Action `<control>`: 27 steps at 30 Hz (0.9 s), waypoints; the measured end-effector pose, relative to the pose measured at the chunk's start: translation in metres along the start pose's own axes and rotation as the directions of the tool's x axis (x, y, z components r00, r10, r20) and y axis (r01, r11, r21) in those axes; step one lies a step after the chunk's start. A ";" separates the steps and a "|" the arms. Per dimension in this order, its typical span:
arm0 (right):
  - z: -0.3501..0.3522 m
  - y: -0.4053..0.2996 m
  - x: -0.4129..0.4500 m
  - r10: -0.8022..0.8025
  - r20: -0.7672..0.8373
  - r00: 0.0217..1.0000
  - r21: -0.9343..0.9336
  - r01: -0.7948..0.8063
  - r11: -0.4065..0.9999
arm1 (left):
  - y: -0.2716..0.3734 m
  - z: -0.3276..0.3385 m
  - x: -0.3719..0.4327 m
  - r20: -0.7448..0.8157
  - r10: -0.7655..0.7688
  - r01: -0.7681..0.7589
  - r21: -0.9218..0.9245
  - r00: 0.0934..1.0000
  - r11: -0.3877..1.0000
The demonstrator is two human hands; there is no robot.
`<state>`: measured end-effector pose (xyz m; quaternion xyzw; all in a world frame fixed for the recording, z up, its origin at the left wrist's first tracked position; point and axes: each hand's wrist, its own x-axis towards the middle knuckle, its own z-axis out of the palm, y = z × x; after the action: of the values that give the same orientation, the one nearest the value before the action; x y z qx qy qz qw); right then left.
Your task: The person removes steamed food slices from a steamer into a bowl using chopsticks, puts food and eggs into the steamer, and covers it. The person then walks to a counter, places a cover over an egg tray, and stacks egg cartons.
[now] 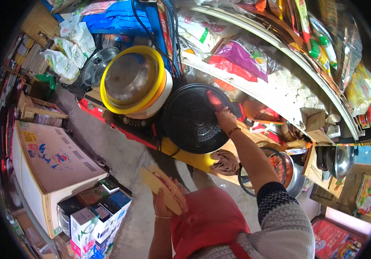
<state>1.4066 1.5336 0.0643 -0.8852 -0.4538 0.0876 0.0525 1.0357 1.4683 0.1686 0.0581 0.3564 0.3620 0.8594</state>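
My left hand (165,202) holds a flat, tan, layered slab (161,189) with a pinkish band between its layers; its exact kind is unclear. It is in front of my red apron (209,210). Above the counter my right hand (226,119) is over the right side of a round black pan (190,118). Small holes dot the sunlit lower part of the pan, and red handles stick out at its sides. A blurred red elongated thing (214,98) extends from my right fingers over the pan.
Left of the pan stands a yellow-rimmed basin (106,97) under a metal lid (130,79). A crumpled brown cloth (225,163) lies near the counter's front edge. At right is a pot of red food (279,165). Stacked boxes (85,217) stand beside a white cabinet (59,158).
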 end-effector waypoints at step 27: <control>0.030 -0.090 -0.038 0.326 0.282 0.902 0.959 -0.256 -0.119 | -0.017 0.045 0.324 -0.023 -0.073 0.072 0.591 0.997 0.803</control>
<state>1.3072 1.5552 0.0546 -0.6515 -0.0426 0.3725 0.6596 1.2319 1.6779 0.0107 0.3094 0.4531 0.1999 0.8118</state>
